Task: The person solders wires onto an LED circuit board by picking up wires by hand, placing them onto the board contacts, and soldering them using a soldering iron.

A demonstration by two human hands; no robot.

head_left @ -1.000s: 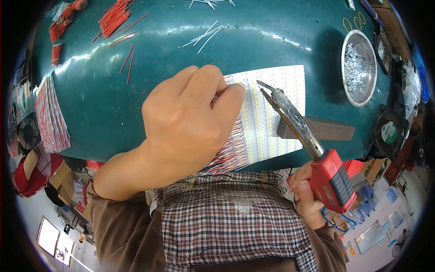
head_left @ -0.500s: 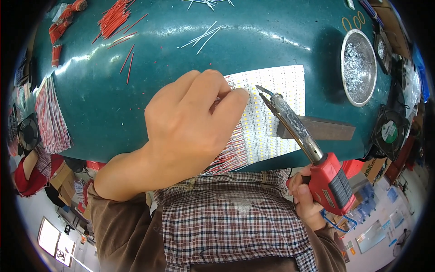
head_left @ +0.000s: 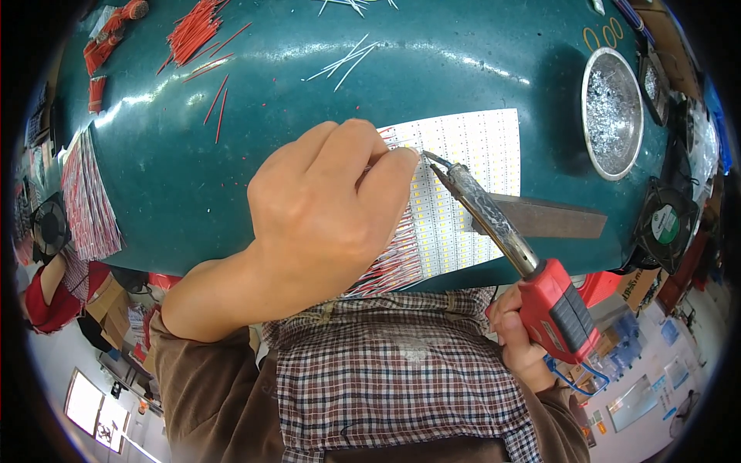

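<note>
My left hand [head_left: 320, 197] is closed in a pinch over the left part of a white LED strip panel [head_left: 471, 139]; whatever is between its fingertips is hidden. Below the hand, many thin red and white wires [head_left: 394, 262] run along the panel's left edge. My right hand [head_left: 517, 339] grips a soldering iron [head_left: 559, 316] with a red and black pistol-shaped handle. Its bent tip and the thin tube beside it reach up-left, with the tip right by my left thumb. A dark, flat-sided bar [head_left: 548, 216] lies across the panel's right edge.
An oval metal dish [head_left: 641, 116] of silvery bits stands at the right, near a black fan [head_left: 662, 220]. Red wires [head_left: 194, 31] and white wires [head_left: 343, 62] lie at the back. A wire bundle [head_left: 86, 197] lies left; another person's red sleeve [head_left: 46, 305] shows beyond.
The soldering iron has moved slightly left, bringing its tip from over the panel to my left thumb. My left hand has barely shifted.
</note>
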